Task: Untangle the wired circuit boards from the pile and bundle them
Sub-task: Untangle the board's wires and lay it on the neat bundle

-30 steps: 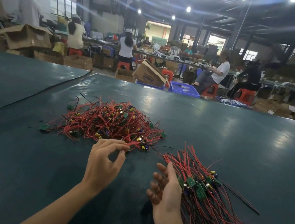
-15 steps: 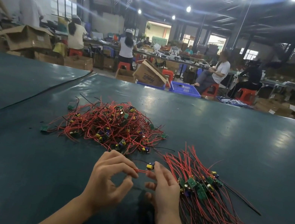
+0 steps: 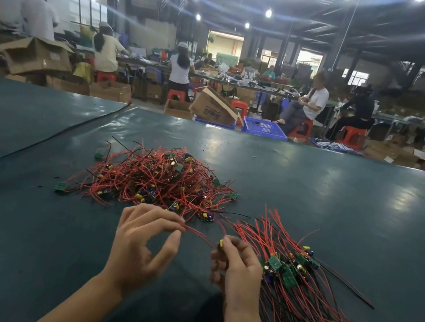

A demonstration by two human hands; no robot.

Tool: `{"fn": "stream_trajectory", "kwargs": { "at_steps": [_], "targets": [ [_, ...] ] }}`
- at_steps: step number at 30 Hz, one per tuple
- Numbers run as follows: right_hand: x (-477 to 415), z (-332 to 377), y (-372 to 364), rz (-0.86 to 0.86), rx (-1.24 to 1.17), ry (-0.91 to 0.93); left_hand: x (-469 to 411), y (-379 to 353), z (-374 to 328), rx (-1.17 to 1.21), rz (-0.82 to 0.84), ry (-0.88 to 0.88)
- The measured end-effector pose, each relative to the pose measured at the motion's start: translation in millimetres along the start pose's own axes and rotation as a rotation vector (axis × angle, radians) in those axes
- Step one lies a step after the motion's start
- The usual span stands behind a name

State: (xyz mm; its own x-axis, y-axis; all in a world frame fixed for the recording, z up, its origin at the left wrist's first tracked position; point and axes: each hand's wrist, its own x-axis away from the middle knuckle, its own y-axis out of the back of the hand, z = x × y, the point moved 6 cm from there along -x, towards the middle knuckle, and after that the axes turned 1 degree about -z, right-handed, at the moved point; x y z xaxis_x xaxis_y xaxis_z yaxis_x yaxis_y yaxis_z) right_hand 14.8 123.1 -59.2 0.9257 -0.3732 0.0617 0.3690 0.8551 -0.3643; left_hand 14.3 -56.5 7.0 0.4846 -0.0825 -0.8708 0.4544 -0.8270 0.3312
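Left hand (image 3: 143,248) pinches a thin red wire (image 3: 201,235) between thumb and forefinger tips. Those two digits close into a ring, the other fingers arch over it, and the back of the hand faces me. Right hand (image 3: 238,273) is curled round the wire's other end, where a small circuit board with a yellow-capped part (image 3: 220,243) peeps out above the knuckles. The forearm comes up from the near edge.

Between the two hands the wire runs nearly straight, left to right, dipping a little toward the right hand. This one piece hangs between the heaps and just in front of them.

Behind the left hand lies the tangled pile of red-wired boards (image 3: 157,179), a loose mound with wires looping every way and green, yellow and blue specks among them. Just beside the right hand lies the sorted bundle of red and black wires (image 3: 299,304). Its strands are laid roughly parallel from far-left to near-right, its green boards (image 3: 274,264) gathered in the middle and the ends fanning out.

Both heaps rest on a dark teal covered table (image 3: 353,208). Beyond its far edge sit a blue plastic crate (image 3: 264,128) and a tipped brown cardboard box (image 3: 212,108).
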Motion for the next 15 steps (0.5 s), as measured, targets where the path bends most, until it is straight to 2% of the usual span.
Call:
{"fn": "stream_trajectory", "kwargs": {
  "at_steps": [3, 5, 7, 12, 15],
  "targets": [
    [9, 15, -2, -0.018, 0.079, 0.240, 4, -10, 11, -0.106, 0.111, 0.192],
    [15, 20, -5, -0.026, 0.147, 0.351, 11, -21, 17, 0.028, 0.224, 0.363],
    [20, 23, -9, 0.005, 0.227, 0.434, 17, -29, 16, 0.146, 0.277, 0.458],
    [27, 17, -19, 0.143, 0.339, 0.456, 18, -37, 13, 0.444, 0.214, 0.710],
    [32, 14, -28, 0.246, 0.364, 0.487, 25, -51, 14, 0.679, 0.249, 0.902]
  ]
}}
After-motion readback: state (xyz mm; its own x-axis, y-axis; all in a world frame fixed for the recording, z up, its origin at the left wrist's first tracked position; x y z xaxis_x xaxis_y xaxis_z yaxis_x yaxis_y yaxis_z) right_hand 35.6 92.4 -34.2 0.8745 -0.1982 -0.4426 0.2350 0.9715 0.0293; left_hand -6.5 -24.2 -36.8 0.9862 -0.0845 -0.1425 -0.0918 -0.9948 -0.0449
